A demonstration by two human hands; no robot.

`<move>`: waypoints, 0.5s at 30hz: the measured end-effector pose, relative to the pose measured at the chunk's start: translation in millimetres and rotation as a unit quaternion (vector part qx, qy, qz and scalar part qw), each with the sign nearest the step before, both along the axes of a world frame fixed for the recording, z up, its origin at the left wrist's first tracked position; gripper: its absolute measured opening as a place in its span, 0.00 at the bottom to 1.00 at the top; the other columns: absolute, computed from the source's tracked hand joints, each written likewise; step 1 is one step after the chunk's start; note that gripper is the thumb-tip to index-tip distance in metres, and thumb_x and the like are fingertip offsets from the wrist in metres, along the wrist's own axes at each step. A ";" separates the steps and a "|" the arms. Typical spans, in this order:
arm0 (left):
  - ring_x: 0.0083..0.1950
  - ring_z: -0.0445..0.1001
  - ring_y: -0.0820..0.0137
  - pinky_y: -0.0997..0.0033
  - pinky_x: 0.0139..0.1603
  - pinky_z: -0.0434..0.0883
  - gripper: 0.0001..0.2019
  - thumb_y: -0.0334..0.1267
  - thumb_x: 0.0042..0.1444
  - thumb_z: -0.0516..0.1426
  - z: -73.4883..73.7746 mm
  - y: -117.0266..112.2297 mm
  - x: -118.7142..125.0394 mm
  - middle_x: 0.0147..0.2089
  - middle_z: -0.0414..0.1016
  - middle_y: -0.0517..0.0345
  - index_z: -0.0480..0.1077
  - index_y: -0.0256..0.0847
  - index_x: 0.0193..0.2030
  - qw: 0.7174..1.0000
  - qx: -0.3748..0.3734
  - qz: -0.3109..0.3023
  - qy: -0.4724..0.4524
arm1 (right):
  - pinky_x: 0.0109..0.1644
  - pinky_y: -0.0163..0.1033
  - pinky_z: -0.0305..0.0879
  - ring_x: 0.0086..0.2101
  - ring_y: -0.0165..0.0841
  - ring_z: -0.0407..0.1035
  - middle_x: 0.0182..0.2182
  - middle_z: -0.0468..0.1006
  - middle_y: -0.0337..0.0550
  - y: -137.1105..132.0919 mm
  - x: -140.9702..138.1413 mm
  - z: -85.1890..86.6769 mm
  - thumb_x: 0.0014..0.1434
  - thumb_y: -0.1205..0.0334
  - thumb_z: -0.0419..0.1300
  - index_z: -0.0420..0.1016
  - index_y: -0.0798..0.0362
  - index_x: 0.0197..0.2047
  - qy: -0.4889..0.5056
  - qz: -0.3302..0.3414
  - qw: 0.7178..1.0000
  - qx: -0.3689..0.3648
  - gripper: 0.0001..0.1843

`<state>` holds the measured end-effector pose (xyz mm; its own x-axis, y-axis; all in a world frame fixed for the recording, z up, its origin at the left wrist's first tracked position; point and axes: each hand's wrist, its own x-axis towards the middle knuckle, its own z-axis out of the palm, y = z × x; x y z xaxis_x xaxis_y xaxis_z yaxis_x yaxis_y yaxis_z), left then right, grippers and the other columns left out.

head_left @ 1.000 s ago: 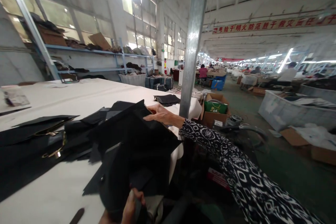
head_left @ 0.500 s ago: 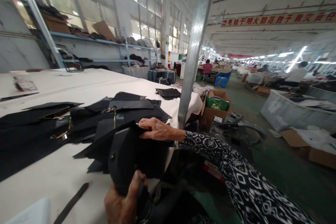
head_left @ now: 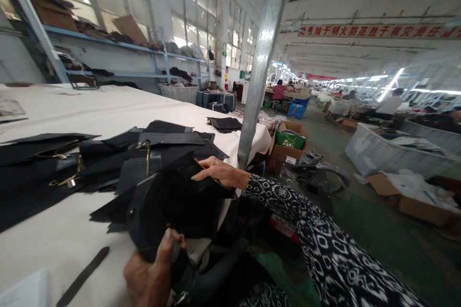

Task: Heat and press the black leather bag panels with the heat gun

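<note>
Our hands are apart, both on one black leather piece point(head_left: 173, 211) held up off the worktop point(head_left: 72, 235). The piece stands at about six o'clock from us, tilted, its folds and edges nearly lost black on black, so we cannot make out its full shape. A small round stud point(head_left: 131, 211) shows on its left side.

Our left hand point(head_left: 149, 273) grips it from below at the bottom edge of the frame, the wrist cut off. Our right hand point(head_left: 219, 173), at the end of a patterned sleeve point(head_left: 317, 235), lies across the top edge at about one o'clock from the left hand. Its fingertips disappear behind the leather, so we cannot tell whether it pinches or only rests there.

More black pieces point(head_left: 158, 146) overlap on the worktop at ten o'clock, just behind the held piece, with brass fittings point(head_left: 147, 156) among them. A dark strap point(head_left: 82, 268) lies apart at seven o'clock. A folded black piece point(head_left: 224, 123) sits near the far edge.

A steel post point(head_left: 257, 57) rises at one o'clock, with a cardboard box point(head_left: 288, 151) just beyond it. Under our arm, a dark hose-like shape point(head_left: 212, 268) is too shadowed to name. Far off at twelve o'clock, a co-worker point(head_left: 278, 92) sits small and hard to make out.
</note>
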<state>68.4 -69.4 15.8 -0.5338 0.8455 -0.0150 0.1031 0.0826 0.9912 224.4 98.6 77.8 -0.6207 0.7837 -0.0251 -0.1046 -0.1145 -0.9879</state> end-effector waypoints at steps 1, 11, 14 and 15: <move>0.26 0.77 0.63 0.68 0.26 0.73 0.22 0.57 0.49 0.62 0.5 0.5 1.5 0.24 0.77 0.52 0.75 0.36 0.31 1.000 -0.010 -0.010 -0.022 | 0.31 0.32 0.66 0.27 0.29 0.70 0.26 0.78 0.38 -0.4 -3.0 0.2 0.36 0.67 0.74 0.78 0.57 0.27 0.001 0.000 1.000 0.007 0.13; 0.24 0.74 0.63 0.68 0.24 0.70 0.20 0.57 0.45 0.62 -1.1 9.2 -10.0 0.21 0.76 0.55 0.75 0.38 0.27 0.999 -0.034 -0.014 -0.019 | 0.29 0.31 0.66 0.25 0.26 0.69 0.26 0.78 0.36 15.4 -4.6 12.1 0.37 0.66 0.75 0.77 0.57 0.31 0.066 -0.075 0.994 0.034 0.16; 0.26 0.75 0.61 0.66 0.25 0.70 0.20 0.57 0.44 0.62 -4.6 11.5 -17.0 0.21 0.76 0.54 0.75 0.40 0.25 0.998 -0.066 -0.008 0.012 | 0.32 0.32 0.69 0.26 0.27 0.69 0.26 0.77 0.35 22.7 -2.6 29.7 0.41 0.63 0.75 0.76 0.56 0.31 0.100 -0.154 0.979 0.091 0.15; 0.27 0.75 0.60 0.66 0.25 0.70 0.19 0.57 0.44 0.62 -4.9 12.1 -18.0 0.21 0.75 0.54 0.74 0.41 0.24 0.997 -0.073 -0.009 0.024 | 0.32 0.33 0.69 0.26 0.27 0.69 0.26 0.76 0.35 24.2 -3.2 35.9 0.42 0.62 0.74 0.75 0.56 0.31 0.110 -0.183 0.970 0.118 0.15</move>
